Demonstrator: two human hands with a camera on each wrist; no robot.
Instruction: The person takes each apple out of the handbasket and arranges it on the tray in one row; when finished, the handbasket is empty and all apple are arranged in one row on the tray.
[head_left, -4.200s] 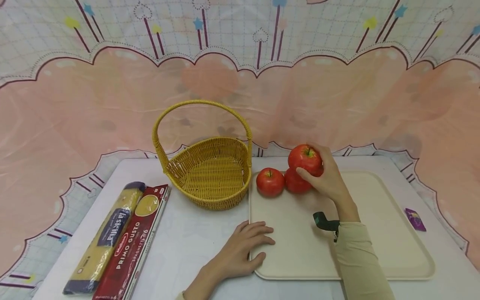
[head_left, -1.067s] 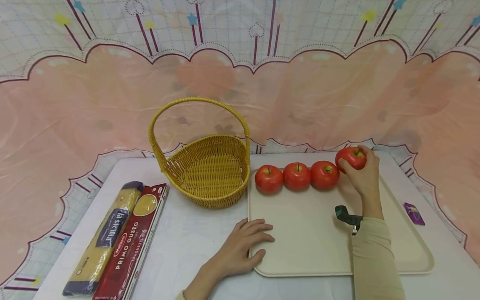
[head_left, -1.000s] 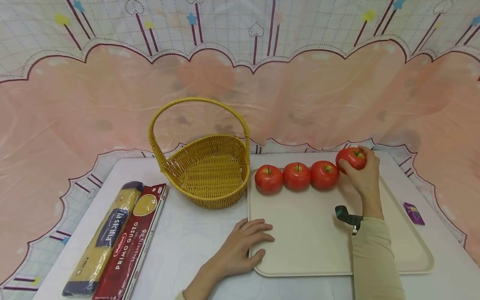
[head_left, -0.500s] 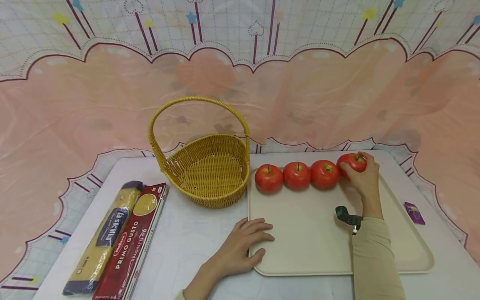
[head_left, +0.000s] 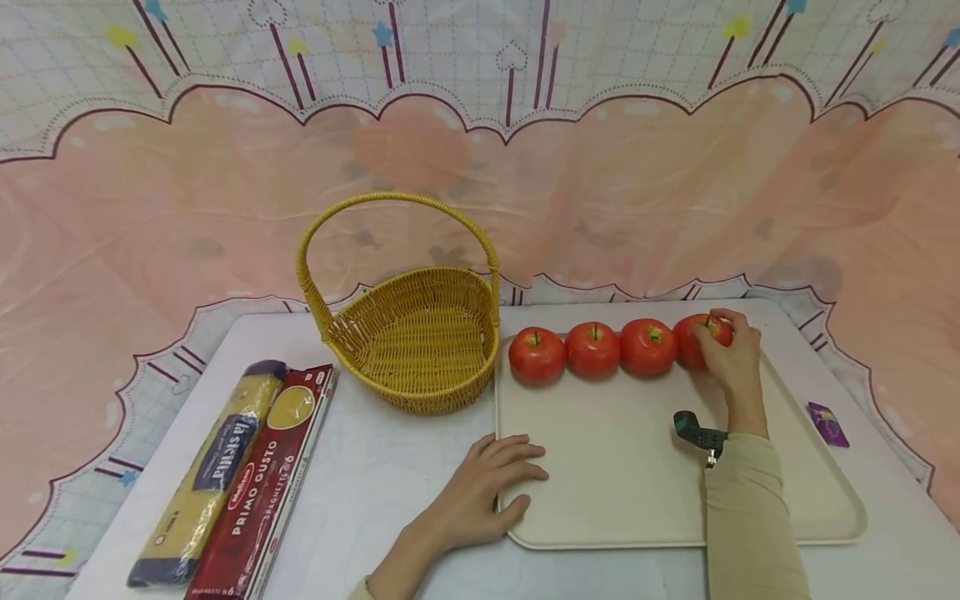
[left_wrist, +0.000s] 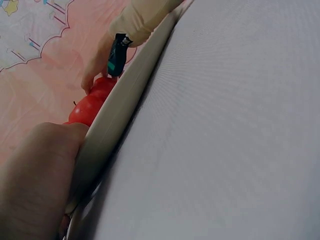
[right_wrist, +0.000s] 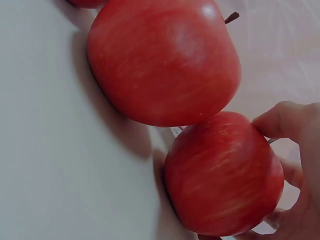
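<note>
Several red apples stand in a row along the far edge of a beige tray (head_left: pixel 600 467). At the row's right end is the rightmost apple (head_left: pixel 688 342), gripped from its right side by my right hand (head_left: pixel 735 358). In the right wrist view my thumb touches the top of this apple (right_wrist: pixel 222 180), with fingers curled behind it. It rests on the tray against the neighbouring apple (right_wrist: pixel 165 60). My left hand (head_left: pixel 480 497) lies over the tray's left edge, its fingers spread and relaxed, holding nothing. The left wrist view hides most of its fingers.
A yellow wicker basket (head_left: pixel 423 396) with a tall handle stands left of the tray. Farther left lie a yellow spaghetti pack (head_left: pixel 210 475) and a red spaghetti pack (head_left: pixel 262 483). A small purple packet (head_left: pixel 828 425) lies to the right. A patterned cloth hangs behind the table.
My right hand carried an apple to the row's right end and lowered it onto the tray. Earlier it held an apple farther left. My left hand stayed in place.
</note>
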